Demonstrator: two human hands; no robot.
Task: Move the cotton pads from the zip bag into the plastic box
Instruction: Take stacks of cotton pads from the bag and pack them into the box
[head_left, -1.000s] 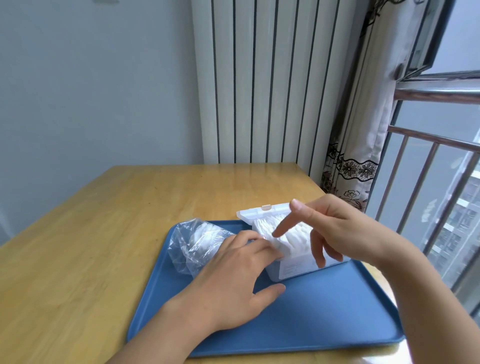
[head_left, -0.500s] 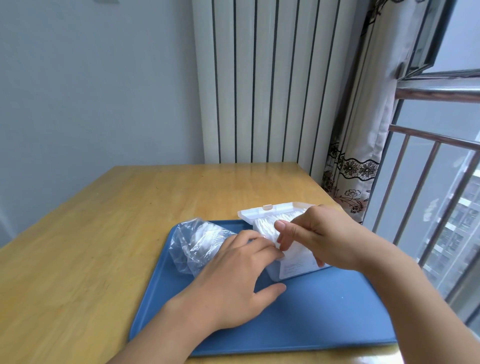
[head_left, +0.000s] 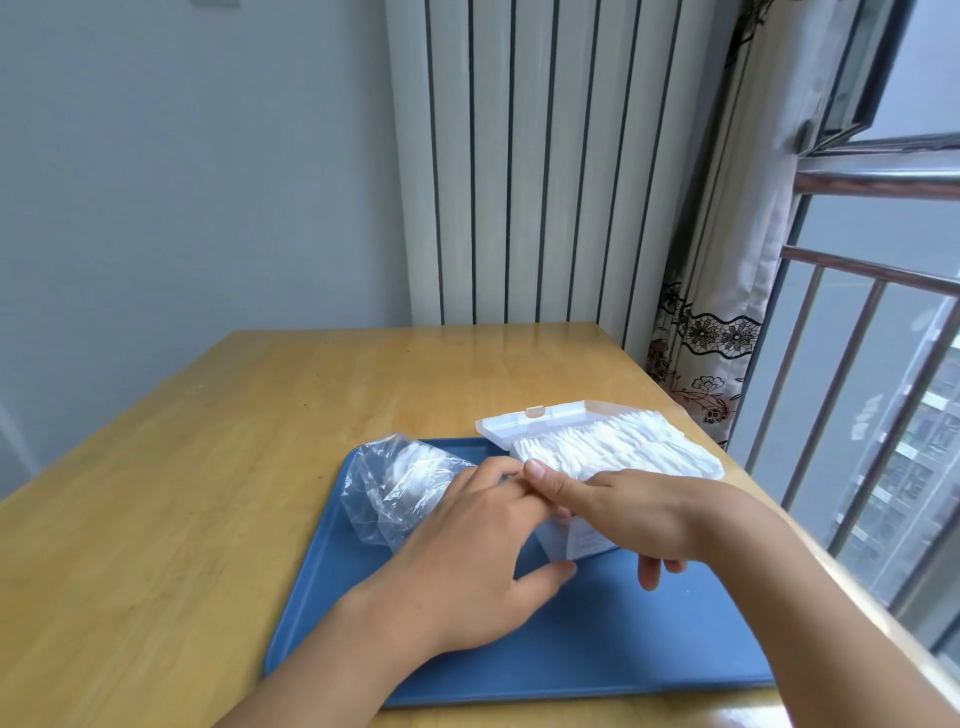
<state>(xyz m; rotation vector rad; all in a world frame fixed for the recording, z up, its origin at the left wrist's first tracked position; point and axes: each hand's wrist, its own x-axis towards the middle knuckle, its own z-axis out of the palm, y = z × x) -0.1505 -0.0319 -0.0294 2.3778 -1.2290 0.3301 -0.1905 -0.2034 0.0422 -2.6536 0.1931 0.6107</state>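
**Cotton pads: most in the box, the rest to the left of both hands**

Cotton pads (head_left: 613, 447) stand on edge in a packed row inside the plastic box (head_left: 582, 540), and the row runs from the near-left end of the box toward the far-right end by the window. The box lid (head_left: 530, 426) hangs open on the far side. More white pads (head_left: 415, 462) show through the crumpled zip bag (head_left: 395, 493), which lies on the blue tray (head_left: 597, 649) just left of the box.

The left hand (head_left: 467, 561) lies over the near end of the bag. Its fingers are loosely bent and reach toward the near-left corner of the box, with the thumb spread out along the tray beside the box wall. Whether those fingers pinch anything I cannot tell, since the right hand covers their tips. The right hand (head_left: 639, 514) crosses in front of the box, its forefinger laid straight over the left fingers at that same corner and its other fingers hanging loose below, holding nothing.

The remaining pads lie left and slightly beyond both hands, so the left hand is nearer the bag and already resting on it. My judgement is that the next pads should be drawn rightward into the box's left end, faces parallel to the row.
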